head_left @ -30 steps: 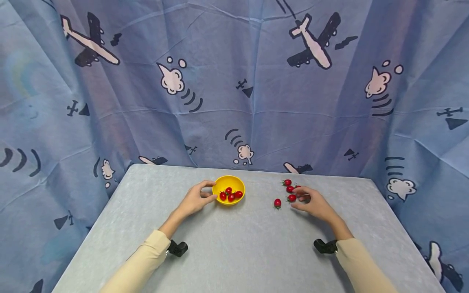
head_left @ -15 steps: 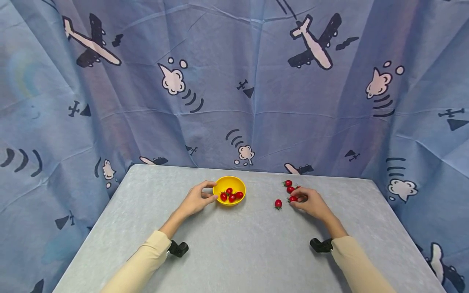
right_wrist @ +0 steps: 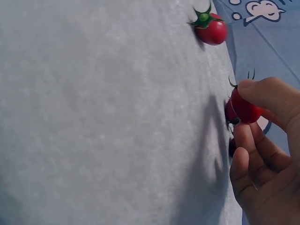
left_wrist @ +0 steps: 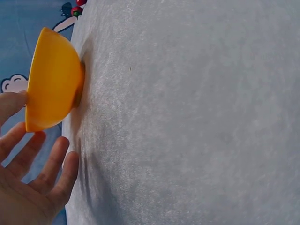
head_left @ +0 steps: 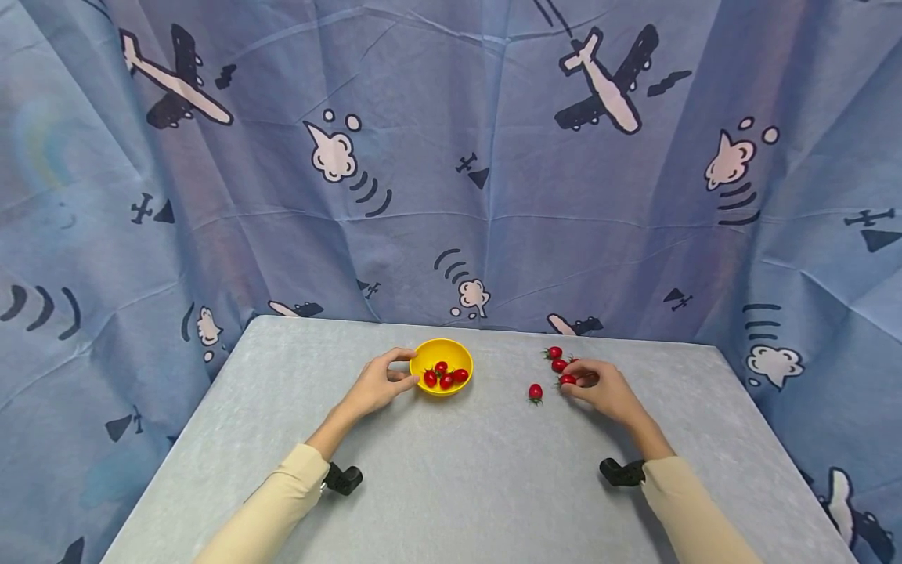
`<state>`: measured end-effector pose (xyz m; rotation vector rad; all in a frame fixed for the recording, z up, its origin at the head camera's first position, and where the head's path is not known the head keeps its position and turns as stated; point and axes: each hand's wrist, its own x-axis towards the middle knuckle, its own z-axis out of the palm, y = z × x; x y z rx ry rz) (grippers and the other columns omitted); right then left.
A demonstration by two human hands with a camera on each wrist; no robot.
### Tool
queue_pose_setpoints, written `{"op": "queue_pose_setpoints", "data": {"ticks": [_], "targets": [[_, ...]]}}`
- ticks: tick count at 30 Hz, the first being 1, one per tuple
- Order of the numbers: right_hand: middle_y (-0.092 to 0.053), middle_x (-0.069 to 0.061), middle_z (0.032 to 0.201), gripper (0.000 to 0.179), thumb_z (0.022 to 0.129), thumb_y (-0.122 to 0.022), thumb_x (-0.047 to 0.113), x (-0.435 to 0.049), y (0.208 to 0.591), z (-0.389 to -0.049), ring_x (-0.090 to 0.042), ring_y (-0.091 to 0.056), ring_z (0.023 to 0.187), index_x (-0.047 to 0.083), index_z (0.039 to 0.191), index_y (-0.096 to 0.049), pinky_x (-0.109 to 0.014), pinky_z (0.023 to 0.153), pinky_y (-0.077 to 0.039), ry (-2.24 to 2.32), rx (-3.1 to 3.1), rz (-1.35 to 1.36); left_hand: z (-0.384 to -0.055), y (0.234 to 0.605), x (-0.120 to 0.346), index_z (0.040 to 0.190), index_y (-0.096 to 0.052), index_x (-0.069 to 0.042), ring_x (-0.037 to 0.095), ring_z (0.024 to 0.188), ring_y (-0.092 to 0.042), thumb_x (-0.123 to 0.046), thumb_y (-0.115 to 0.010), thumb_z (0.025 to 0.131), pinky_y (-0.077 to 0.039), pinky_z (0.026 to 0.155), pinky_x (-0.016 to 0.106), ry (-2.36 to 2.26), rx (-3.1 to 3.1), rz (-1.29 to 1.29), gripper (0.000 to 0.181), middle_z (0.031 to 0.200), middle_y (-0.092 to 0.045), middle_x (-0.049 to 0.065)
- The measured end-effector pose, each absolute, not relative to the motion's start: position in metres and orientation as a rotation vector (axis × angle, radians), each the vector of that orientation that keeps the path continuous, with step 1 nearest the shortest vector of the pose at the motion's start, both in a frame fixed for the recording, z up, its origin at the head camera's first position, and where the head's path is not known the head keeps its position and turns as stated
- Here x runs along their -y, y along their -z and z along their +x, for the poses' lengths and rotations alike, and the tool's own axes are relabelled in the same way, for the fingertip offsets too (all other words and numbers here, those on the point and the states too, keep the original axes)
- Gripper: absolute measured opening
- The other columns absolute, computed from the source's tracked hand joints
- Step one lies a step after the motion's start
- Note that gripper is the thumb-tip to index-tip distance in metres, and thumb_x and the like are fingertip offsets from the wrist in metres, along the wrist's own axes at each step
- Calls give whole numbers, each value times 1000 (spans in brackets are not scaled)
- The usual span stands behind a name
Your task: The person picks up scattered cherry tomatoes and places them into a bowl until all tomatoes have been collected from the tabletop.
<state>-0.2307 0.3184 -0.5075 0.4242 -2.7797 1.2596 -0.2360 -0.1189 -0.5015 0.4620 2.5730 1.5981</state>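
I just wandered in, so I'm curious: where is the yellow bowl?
In the head view, the yellow bowl sits near the far edge of the table, between the left hand, touching its left side, and the loose cherry tomatoes on the right.

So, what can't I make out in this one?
- Head view: the rearmost right tomato is mostly covered by the right hand.
- Left wrist view: the inside of the yellow bowl is hidden by its own wall.
- Left wrist view: the topmost tomato is cut off by the top edge.
- Right wrist view: the tomato behind is partly covered by the held tomato.
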Motion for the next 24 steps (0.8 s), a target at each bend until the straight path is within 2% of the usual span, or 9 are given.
{"op": "queue_pose_setpoints", "data": {"ticks": [7,16,24], "targets": [[-69,-15,109,26,86,-82,5,-319,503,-232,-27,-64,89,-1,110,-73,-27,75,-53,-1304,2749,435,-236,503,120,134,-62,-5,29,100,-70,-7,-77,92,-57,86,40,-1603,-2570,462,45,134,-61,17],[-71,-11,105,26,87,-82,6,-307,498,-237,-25,-65,90,0,111,-73,-26,78,-54,-1320,2729,454,-237,503,121,135,-61,-6,29,100,-70,-10,-77,93,-56,87,40,-1585,-2571,456,45,135,-61,16],[-70,-13,100,25,87,-82,3,-292,495,-241,-26,-65,83,-2,109,-72,-26,65,-53,-1427,2677,511,-237,502,120,135,-61,-6,30,102,-70,-9,-76,93,-56,89,40,-1600,-2551,452,45,135,-60,17]]}}
